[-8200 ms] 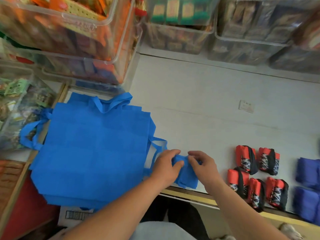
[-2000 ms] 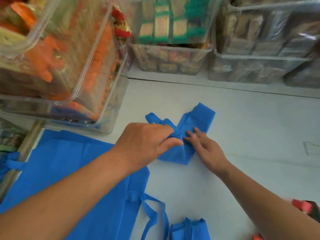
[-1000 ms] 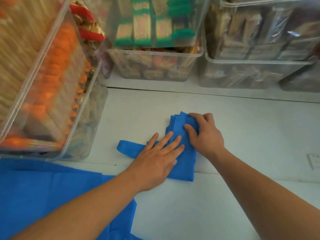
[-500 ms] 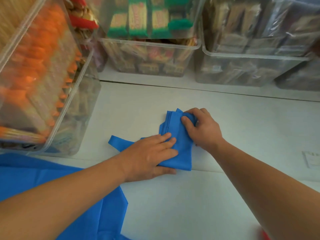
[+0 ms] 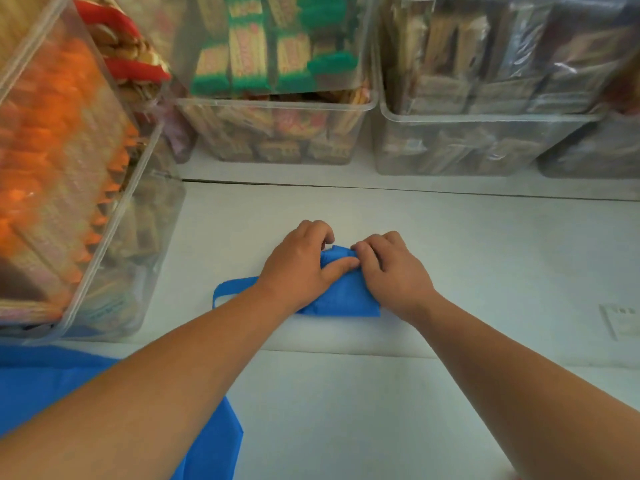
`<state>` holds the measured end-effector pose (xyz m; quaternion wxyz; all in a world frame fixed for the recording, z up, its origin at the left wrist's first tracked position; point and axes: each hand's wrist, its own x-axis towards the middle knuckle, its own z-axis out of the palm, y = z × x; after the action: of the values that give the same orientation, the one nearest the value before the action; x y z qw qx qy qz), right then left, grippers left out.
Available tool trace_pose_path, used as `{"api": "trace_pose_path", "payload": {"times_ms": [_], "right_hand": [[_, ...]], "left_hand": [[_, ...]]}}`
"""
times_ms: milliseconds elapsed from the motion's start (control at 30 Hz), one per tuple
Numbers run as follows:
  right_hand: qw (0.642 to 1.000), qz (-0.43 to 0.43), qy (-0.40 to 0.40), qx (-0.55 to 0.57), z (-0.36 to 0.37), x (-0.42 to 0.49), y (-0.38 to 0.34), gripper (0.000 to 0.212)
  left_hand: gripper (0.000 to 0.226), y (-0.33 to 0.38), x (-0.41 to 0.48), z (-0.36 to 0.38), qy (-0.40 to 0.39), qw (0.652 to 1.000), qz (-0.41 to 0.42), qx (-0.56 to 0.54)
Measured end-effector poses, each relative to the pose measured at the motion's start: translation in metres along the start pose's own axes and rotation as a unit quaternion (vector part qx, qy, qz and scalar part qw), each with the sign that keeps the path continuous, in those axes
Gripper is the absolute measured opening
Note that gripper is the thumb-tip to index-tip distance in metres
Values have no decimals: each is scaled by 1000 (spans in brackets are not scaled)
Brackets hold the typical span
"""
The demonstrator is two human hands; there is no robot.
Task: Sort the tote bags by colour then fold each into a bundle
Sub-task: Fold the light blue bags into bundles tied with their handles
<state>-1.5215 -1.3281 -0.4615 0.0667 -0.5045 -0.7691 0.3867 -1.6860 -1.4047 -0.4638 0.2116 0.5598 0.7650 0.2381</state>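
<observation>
so, both hands on one blue tote bag [image 5: 341,301], already folded down to a narrow strip, lying on the white table [image 5: 381,417] about mid-frame, well short of the bins at the back. left hand [image 5: 299,268] sits on the strip's left side, fingers curled over the far end, thumb laid across the fabric toward the other hand. right hand [image 5: 393,273] is on the right side, fingertips curled down onto the same far end, clamped on the cloth. the two hands are nearly touching at the thumbs, and a small bunched bit of blue pokes up between them. near end of the strip lies flat on the table below the wrists. one handle loop [image 5: 228,289] sticks out to the left, flat on the table, partly under the left forearm. flat blue bags [image 5: 38,382] lie at lower left, unfolded, partly hidden by the left arm, apart from the strip. clear bin with orange packs [image 5: 69,150] on the left, clear bin with green-edged packs [image 5: 277,129] behind centre, clear bin with brown packs [image 5: 467,140] behind right. small white label [image 5: 620,322] on the table at far right, text unreadable.
</observation>
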Motion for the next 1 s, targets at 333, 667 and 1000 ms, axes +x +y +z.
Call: {"api": "trace_pose_path", "payload": {"times_ms": [333, 667, 1000], "right_hand": [[995, -16, 78, -67, 11, -1, -9, 28], [986, 160, 28, 37, 0, -22, -37, 45], [968, 30, -2, 248, -69, -110, -93, 5]], "left_hand": [[70, -8, -37, 14, -87, 978, 39, 183], [73, -5, -40, 14, -72, 983, 48, 162], [70, 72, -99, -73, -64, 990, 16, -122]]}}
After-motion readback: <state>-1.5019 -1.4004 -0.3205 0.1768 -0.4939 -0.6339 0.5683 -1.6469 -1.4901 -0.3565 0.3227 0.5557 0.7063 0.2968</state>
